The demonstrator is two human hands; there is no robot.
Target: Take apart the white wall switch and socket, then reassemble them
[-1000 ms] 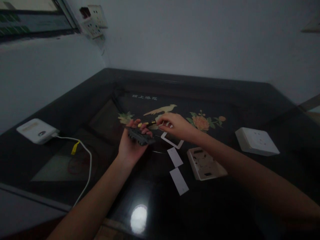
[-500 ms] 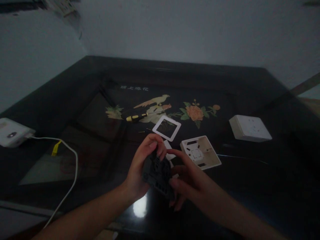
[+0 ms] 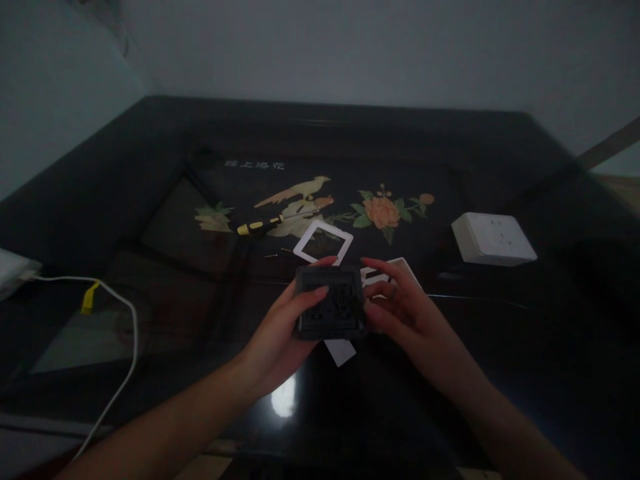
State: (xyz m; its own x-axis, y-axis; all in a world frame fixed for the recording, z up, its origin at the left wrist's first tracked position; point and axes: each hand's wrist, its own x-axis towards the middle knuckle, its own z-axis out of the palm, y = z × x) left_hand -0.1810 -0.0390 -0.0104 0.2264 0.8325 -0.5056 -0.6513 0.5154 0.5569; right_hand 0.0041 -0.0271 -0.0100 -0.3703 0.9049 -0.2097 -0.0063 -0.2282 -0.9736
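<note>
My left hand (image 3: 287,317) grips a black wall-socket module (image 3: 333,317), its thumb lying across the front face and the other fingers behind. The squarish module has a raised rim and dark slots. At its right edge is my right hand (image 3: 407,317), with thumb and bent fingers against the side and the index finger stretched toward the upper corner. Behind the hands lies a white faceplate frame (image 3: 346,247). A white mounting box (image 3: 407,267) is partly covered by my right hand. Below the module a small white plate (image 3: 341,353) shows.
A yellow-and-black screwdriver (image 3: 260,226) lies left of the frame, near small screws (image 3: 271,256). A white socket box (image 3: 495,239) stands at right. On the left, a white cable (image 3: 134,333) with a yellow tag (image 3: 89,299) runs from a white device (image 3: 13,270).
The socket module has been turned from a slant so its face shows squarely, and raised a little. My left thumb now rests across it. The view has shifted slightly.
</note>
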